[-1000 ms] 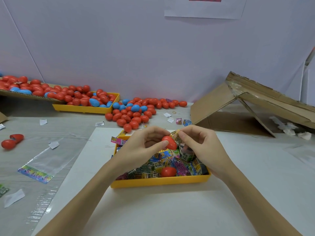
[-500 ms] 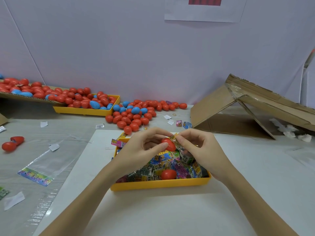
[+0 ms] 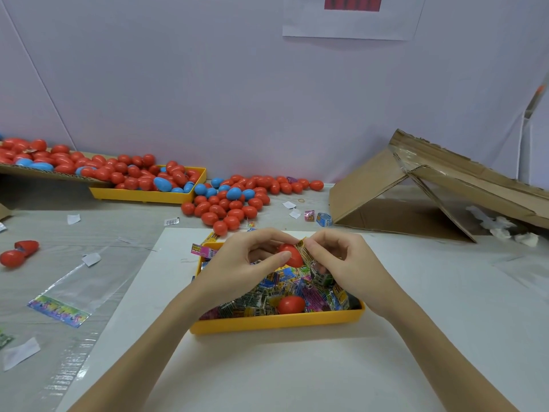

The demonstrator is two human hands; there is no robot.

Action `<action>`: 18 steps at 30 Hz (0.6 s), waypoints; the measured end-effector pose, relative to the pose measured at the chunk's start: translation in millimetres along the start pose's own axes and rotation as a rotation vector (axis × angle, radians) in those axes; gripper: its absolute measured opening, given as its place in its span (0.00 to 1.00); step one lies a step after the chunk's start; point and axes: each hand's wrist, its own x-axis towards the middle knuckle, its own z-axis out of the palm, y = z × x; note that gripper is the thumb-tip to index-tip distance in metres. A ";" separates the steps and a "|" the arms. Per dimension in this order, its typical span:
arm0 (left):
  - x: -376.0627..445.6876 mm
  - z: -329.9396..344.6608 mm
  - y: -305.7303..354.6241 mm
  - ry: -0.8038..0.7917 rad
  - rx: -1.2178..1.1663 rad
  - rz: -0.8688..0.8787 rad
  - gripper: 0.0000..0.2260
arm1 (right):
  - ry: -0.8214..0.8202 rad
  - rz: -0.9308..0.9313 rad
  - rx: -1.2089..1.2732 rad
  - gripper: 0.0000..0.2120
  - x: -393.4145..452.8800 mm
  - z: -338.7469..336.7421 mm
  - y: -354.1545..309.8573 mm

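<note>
Egg (image 3: 292,255) and packet (image 3: 306,251) mid-air over tray (image 3: 276,322), one per hand.
Pinched in left hand (image 3: 237,269): red egg, thumb across its front, fingers curled behind. Pinched in right hand (image 3: 347,266): crinkly printed packet, top edge touching egg's right side. Both just above far half of yellow tray; tray on white sheet (image 3: 267,376). In tray: heap of printed packets (image 3: 264,297) plus second red egg (image 3: 291,304) near front wall. Behind: loose pile of red and blue eggs (image 3: 234,203), second tray (image 3: 148,197) also full of them, toppled cardboard box (image 3: 386,188) far right. Clear bag (image 3: 74,289) flat at left.
</note>
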 end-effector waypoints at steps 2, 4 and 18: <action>0.2 -0.5 0.0 0.008 0.003 0.001 0.10 | 0.007 -0.009 -0.010 0.10 -0.2 0.5 -0.6; 0.0 -0.6 -0.6 0.017 0.007 0.002 0.10 | 0.012 -0.017 -0.004 0.11 -0.6 0.8 -1.6; -0.3 1.3 1.4 0.042 0.036 0.029 0.10 | 0.046 -0.070 -0.093 0.07 -0.6 -0.2 0.9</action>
